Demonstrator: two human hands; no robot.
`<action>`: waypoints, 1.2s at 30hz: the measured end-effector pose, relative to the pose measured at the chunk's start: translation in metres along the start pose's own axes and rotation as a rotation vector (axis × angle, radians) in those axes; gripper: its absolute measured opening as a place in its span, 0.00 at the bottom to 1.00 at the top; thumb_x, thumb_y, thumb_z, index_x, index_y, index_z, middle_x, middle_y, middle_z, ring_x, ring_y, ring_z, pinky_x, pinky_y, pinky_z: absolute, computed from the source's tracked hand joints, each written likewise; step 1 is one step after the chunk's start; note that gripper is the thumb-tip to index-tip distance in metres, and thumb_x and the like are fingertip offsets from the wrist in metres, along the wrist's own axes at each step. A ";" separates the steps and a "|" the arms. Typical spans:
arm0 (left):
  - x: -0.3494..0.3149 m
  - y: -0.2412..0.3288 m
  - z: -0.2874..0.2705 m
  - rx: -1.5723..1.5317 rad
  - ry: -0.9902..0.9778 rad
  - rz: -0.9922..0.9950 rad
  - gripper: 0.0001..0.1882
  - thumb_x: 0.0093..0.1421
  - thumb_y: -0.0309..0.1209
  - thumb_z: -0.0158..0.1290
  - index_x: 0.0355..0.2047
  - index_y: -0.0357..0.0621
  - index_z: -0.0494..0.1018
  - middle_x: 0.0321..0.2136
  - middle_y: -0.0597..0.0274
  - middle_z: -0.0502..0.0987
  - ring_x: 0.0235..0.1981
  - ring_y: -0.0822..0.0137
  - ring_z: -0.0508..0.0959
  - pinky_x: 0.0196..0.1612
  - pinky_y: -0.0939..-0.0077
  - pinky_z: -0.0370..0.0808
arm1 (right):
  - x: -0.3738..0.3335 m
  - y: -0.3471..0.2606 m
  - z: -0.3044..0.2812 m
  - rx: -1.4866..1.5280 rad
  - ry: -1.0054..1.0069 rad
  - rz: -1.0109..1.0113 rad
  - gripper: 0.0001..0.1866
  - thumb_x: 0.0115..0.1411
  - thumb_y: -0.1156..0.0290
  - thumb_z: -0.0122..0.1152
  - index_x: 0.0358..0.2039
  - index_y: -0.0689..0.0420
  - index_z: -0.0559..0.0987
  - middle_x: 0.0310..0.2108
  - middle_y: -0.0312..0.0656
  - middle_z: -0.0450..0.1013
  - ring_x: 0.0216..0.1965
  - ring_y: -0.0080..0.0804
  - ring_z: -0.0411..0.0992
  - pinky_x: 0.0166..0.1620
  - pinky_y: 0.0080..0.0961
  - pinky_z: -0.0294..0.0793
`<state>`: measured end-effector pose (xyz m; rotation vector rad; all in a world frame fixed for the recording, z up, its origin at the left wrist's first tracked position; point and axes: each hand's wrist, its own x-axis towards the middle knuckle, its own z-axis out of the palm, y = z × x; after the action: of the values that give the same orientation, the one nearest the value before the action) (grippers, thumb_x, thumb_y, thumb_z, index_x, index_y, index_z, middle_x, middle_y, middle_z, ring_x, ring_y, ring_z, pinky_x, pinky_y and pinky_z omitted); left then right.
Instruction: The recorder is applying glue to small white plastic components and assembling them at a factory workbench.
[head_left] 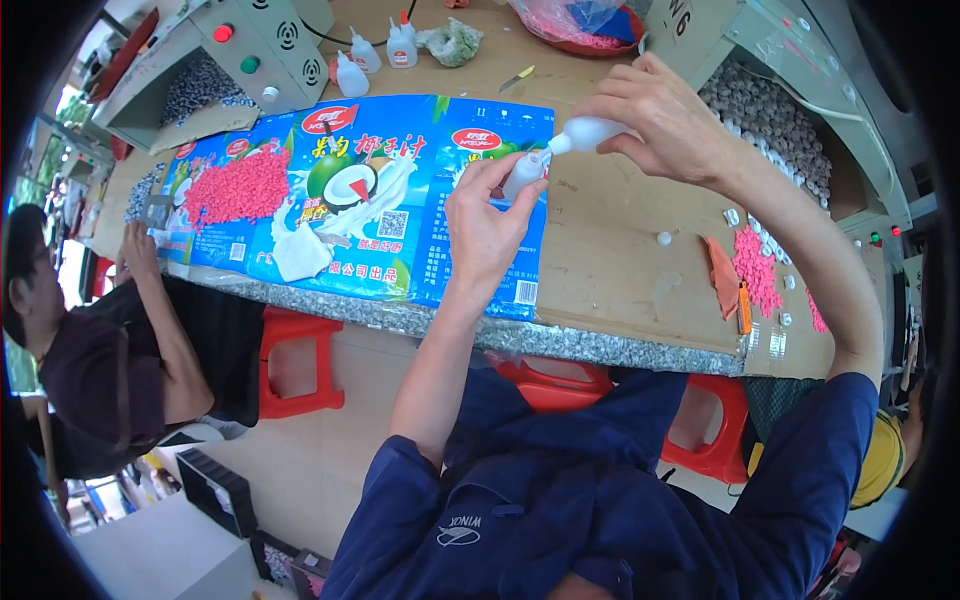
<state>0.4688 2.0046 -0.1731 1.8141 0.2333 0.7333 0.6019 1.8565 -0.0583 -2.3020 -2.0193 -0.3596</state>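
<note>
My left hand [482, 228] grips a small white plastic bottle [522, 178] upright, its open mouth facing up. Pinched in my right hand [662, 122] is a white squeeze bottle [592, 133], tipped over sideways. Its narrow end meets the mouth of the lower bottle; whether liquid passes between them is too small to tell. Both hands are above the right part of a flattened blue printed cardboard sheet [405, 235]. A folded white cloth [302, 253] and a heap of pink pellet-like pieces [238, 187] lie on that sheet, left of my left hand.
Several small white bottles [400, 48] and a crumpled wad [450, 42] stand behind the sheet, near a small knife [517, 78]. Grey machines [245, 50] flank the table. Right: more pink pieces [757, 270], an orange lighter [744, 308]. A co-worker [120, 370] sits left.
</note>
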 end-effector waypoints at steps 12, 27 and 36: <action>0.004 -0.029 -0.052 0.039 0.122 -0.014 0.16 0.47 0.26 0.61 0.38 0.36 0.75 0.28 0.61 0.75 0.27 0.74 0.73 0.31 0.81 0.71 | 0.108 0.007 0.133 1.361 0.257 0.435 0.22 0.52 0.67 0.63 0.46 0.62 0.71 0.38 0.38 0.72 0.40 0.25 0.70 0.45 0.24 0.70; 0.007 -0.050 -0.080 0.027 0.153 -0.104 0.16 0.46 0.23 0.61 0.38 0.38 0.75 0.30 0.61 0.74 0.28 0.73 0.73 0.32 0.81 0.70 | 0.235 0.043 0.222 0.940 0.614 0.538 0.22 0.46 0.68 0.63 0.43 0.60 0.75 0.36 0.49 0.75 0.34 0.36 0.75 0.40 0.27 0.72; 0.000 -0.052 -0.080 0.063 0.124 -0.128 0.17 0.46 0.23 0.61 0.39 0.39 0.75 0.32 0.60 0.74 0.30 0.72 0.74 0.33 0.80 0.70 | 0.277 0.116 0.199 0.506 0.140 0.722 0.25 0.40 0.59 0.64 0.43 0.48 0.78 0.37 0.40 0.76 0.46 0.34 0.69 0.52 0.37 0.56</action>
<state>0.4318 2.0863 -0.2047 1.7965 0.4552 0.7555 0.7747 2.1483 -0.1802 -2.3602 -0.9497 0.0392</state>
